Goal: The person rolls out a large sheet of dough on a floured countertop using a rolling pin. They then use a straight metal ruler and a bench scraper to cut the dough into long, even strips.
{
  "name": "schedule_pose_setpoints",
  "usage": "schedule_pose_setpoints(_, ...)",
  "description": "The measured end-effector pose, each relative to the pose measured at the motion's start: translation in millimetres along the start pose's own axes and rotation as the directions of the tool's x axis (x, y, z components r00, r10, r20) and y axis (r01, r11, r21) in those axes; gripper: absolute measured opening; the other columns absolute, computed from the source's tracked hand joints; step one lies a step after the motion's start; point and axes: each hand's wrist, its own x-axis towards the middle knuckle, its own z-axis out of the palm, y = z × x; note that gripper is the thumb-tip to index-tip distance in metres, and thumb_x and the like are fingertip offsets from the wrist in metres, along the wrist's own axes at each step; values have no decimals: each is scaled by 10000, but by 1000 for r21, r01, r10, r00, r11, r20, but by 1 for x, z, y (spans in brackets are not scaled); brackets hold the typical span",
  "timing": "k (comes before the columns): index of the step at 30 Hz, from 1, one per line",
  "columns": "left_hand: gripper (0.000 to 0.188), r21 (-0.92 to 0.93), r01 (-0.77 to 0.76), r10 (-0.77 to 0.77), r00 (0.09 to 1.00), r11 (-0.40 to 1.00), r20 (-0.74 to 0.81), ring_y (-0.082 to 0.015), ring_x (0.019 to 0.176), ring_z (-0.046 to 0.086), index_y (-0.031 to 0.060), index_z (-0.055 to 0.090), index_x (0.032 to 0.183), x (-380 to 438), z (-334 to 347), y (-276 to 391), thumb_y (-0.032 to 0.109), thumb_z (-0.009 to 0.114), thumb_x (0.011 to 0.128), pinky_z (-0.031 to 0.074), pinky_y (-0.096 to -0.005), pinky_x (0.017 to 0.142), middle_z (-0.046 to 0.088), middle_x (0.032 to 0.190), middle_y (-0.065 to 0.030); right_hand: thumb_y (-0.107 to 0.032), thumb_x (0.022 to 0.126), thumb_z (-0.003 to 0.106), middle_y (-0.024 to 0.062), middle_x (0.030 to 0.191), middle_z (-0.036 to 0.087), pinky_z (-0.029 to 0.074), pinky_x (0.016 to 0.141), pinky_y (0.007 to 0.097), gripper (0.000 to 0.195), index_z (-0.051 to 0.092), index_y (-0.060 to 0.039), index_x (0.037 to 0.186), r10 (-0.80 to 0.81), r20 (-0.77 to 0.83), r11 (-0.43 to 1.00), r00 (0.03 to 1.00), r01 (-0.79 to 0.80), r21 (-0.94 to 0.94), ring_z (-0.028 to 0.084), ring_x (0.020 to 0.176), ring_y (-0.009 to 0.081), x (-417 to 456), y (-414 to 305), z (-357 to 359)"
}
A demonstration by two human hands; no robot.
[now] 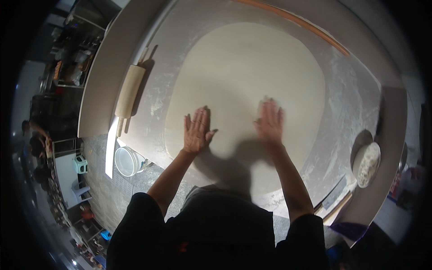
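A very large, thin, rounded sheet of dough (249, 74) covers much of the floured work table (351, 91). My left hand (197, 131) lies palm down on its lower left part, fingers apart, thumb pointing right. Over the lower right part is my right hand (270, 121), palm down and slightly blurred, fingers spread; whether it touches the dough I cannot tell. Neither hand holds anything. A thick wooden rolling pin with handles (130, 91) lies along the table's left side. Across the far right edge runs a long, thin wooden rod (303, 23).
A bowl of flour (368, 164) stands at the right edge, near a flat dark blade-like piece (334, 192) and a wooden strip (338, 207). Below the table's left corner is a white bucket (126, 161). Raised boards border the table. Another person (37, 131) is far left, near stools and shelves.
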Motion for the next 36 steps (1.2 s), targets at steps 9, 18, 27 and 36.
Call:
schedule_pose_setpoints(9,764,-17,439,-439,893,898,-99,-305,1457,157,26,184,1503,45,21,-85,526,389,961,83,-593,1137,212,1562,-158,-270,883,613,145,1521,308,235,1129,555,617,403,-33,1411,-72,-25,995,997,70,-72,276,1414,318,-28,43,12)
schedule_pose_setpoints(18,756,39,162,-160,986,986,-56,-312,1455,173,30,216,1497,64,19,12,517,404,949,88,-584,1138,233,1556,-155,-313,940,545,157,1199,612,516,819,384,412,561,-38,1246,588,-603,661,539,-750,-26,619,1010,302,-201,385,-171)
schedule_pose_setpoints(27,753,48,317,-312,946,947,-91,-332,1453,166,24,187,1501,48,21,-41,509,372,956,108,-558,1144,214,1560,-165,-274,889,524,127,675,654,462,444,387,277,671,-39,867,900,-141,375,412,-898,-231,601,498,234,-280,508,-214)
schedule_pose_setpoints(36,749,87,382,-385,923,920,15,-257,1470,115,64,143,1516,43,5,-28,511,368,959,92,-507,1172,165,1584,-94,-133,842,610,36,685,589,329,398,257,139,661,-22,909,936,-266,350,230,-539,766,481,490,125,-136,370,-217)
